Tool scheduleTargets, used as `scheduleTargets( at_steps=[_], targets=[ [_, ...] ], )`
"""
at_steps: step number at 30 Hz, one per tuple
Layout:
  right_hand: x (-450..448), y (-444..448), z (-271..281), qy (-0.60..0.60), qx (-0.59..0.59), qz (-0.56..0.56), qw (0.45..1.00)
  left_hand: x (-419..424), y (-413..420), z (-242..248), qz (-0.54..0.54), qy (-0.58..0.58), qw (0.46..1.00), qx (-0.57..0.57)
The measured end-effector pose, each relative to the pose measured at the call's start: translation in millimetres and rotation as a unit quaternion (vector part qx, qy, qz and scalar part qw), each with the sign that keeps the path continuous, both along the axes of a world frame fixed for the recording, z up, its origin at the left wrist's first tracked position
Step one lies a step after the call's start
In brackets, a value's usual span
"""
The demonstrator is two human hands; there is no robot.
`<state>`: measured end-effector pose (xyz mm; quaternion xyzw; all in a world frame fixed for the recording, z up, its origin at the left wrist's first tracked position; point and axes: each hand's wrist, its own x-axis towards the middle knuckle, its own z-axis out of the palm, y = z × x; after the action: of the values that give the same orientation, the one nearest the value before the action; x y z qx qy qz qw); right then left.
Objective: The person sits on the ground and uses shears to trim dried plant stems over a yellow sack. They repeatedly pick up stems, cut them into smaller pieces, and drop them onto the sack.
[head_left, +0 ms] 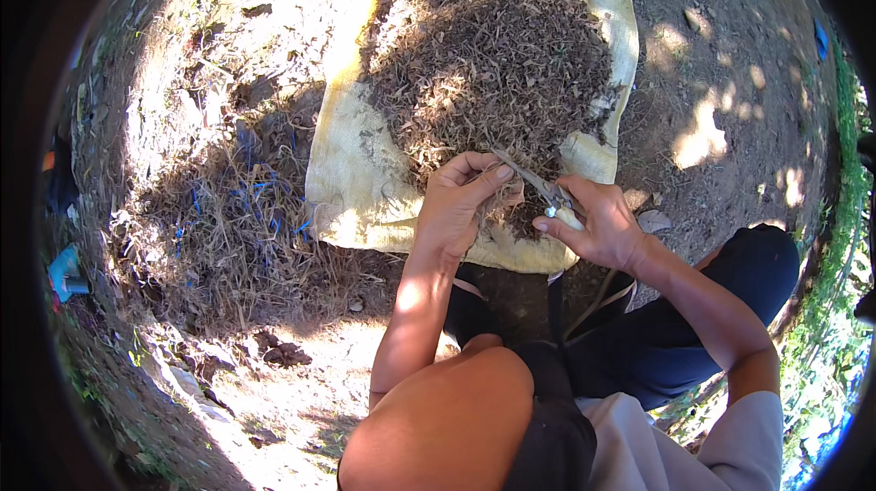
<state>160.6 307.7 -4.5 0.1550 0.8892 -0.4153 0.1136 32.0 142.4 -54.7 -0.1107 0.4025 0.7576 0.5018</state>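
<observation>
My right hand (599, 220) is closed around the handles of metal scissors or shears (537, 183), whose blades point up and left. The blade tip lies beside the fingertips of my left hand (465, 193), which pinches a few dry stalks (496, 207). How far the blades are apart is hard to tell. Both hands are over the near edge of a pale yellow woven sack (363, 169) spread on the ground. A wide heap of short, dry, chopped plant bits (493, 66) covers its middle.
Left of the sack lies a pile of long dry grass (226, 238) mixed with blue strands. My knees are bent close to the sack's near edge. Bare soil (718, 66) with small stones lies to the right, green plants (835, 272) beyond. A light blue object (65, 272) is at far left.
</observation>
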Motion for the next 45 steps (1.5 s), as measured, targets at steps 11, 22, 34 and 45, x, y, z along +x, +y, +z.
scheduleTargets(
  at_steps=[11,22,34,45],
  targets=[
    [0.1,-2.9,-7.6,0.045,0.143,0.023,0.988,13.1,4.1,7.9,-0.013,0.194,0.975,-0.110],
    [0.0,-0.3,-12.6,0.103,0.140,0.018,0.985,15.2,3.8,6.4,-0.117,0.366,0.905,-0.184],
    [2.9,11.0,-16.0,0.030,0.079,0.039,0.996,1.8,-1.2,10.8,-0.078,0.324,0.930,-0.158],
    [-1.9,8.9,-10.3,0.051,0.102,0.052,0.992,7.2,-1.1,16.6,-0.122,0.296,0.939,-0.126]
  ],
)
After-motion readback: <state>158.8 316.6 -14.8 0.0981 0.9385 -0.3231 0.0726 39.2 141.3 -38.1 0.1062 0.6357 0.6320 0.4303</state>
